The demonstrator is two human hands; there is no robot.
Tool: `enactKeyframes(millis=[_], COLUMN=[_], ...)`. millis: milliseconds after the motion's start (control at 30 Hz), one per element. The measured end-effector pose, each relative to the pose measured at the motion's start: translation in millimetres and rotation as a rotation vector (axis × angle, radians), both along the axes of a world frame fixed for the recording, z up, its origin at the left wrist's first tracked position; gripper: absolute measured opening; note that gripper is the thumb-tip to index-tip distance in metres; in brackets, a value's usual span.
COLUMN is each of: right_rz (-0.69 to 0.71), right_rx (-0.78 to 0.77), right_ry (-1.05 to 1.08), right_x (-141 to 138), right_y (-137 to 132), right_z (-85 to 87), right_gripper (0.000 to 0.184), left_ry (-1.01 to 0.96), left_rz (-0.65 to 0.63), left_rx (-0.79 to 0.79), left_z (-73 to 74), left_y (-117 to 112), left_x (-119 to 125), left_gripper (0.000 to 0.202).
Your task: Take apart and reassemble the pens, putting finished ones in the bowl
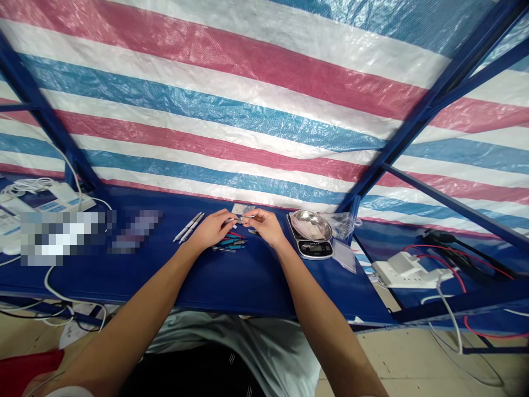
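Fingers (225, 215) of left hand (214, 227) and right hand (268, 226), nearly closed, pinch slim pen-like pieces (248, 216) above the desk (231, 281), apparently to fit or part them, so the next move calls for steady alignment.

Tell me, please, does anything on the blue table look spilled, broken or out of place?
Nothing looks plainly spilled or broken. Only the white cable, at the far left of the table, seems a bit untidy, bunched in loose loops; the two white pens beside the left hand lie neatly side by side. What is pixelated I cannot judge.
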State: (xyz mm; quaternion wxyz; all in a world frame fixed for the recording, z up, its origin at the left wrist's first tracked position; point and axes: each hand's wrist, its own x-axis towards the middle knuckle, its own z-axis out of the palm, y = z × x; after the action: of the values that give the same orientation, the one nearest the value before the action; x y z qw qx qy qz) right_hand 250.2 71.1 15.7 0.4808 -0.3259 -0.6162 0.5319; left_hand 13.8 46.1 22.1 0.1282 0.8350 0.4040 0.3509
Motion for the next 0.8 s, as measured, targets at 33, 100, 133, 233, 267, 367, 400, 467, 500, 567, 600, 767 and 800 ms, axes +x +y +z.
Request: enactKeyframes(millis=[33, 100, 133, 233, 267, 367, 400, 467, 500, 567, 600, 767, 800], right_rz=[0.004, 0.011, 0.015, 0.019, 0.020, 0.024, 0.024, 0.017, 0.014, 0.013, 0.018, 0.033, 0.025], right_rx=[0.000, -0.001, -0.003, -0.009, -0.009, -0.015, -0.020, -0.032, -0.037, -0.048, -0.054, -0.144, -0.159], right_ry=[0.006, 0.015, 0.019, 0.026, 0.026, 0.022, 0.021, 0.027, 0.028, 0.028, 0.021, -0.088, -0.120], right_x=[0, 0, 1, 0, 0, -1, -2, -2, -2, -2, -2, -5, -6], right_y=[0, 1, 1, 0, 0, -2, -2, -2, -2, -2, -2, -2, -2], right_z=[-0.7, -1.5, -1.5, -0.8, -0.5, 0.3, 0.6, 0.9, 0.9, 0.4, -0.1, -3.4, -3.6], right_gripper=[0.041, 0.040, 0.039, 0.040, 0.040, 0.040, 0.040, 0.041, 0.043, 0.046, 0.047, 0.052, 0.054], left_ry=[-0.001, 0.002, 0.005, 0.019, 0.023, 0.027, 0.025, 0.022, 0.023, 0.032, 0.038, 0.025, 0.016], left_rz=[-0.006, -0.017, -0.024, -0.064, -0.079, -0.105, -0.104, -0.097, -0.093, -0.089, -0.084, -0.049, -0.048], left_rx=[-0.001, -0.006, -0.008, -0.007, -0.006, -0.002, 0.005, 0.023, 0.032, 0.049, 0.058, 0.106, 0.110], left_z=[-0.1, -0.1, 0.0, 0.6, 0.8, 1.3, 1.5, 1.4, 1.1, -0.5, -1.7, -8.4, -9.0], left_y=[0, 1, 1, 1, 1, 0, 0, 1, 1, 2, 3, 7, 7], left_x=[0, -2, -2, -3, -3, -2, -1, -1, 0, 0, 0, -1, -2], left_gripper=[0.034, 0.034, 0.034, 0.035, 0.036, 0.038, 0.038, 0.038, 0.039, 0.039, 0.039, 0.033, 0.032])
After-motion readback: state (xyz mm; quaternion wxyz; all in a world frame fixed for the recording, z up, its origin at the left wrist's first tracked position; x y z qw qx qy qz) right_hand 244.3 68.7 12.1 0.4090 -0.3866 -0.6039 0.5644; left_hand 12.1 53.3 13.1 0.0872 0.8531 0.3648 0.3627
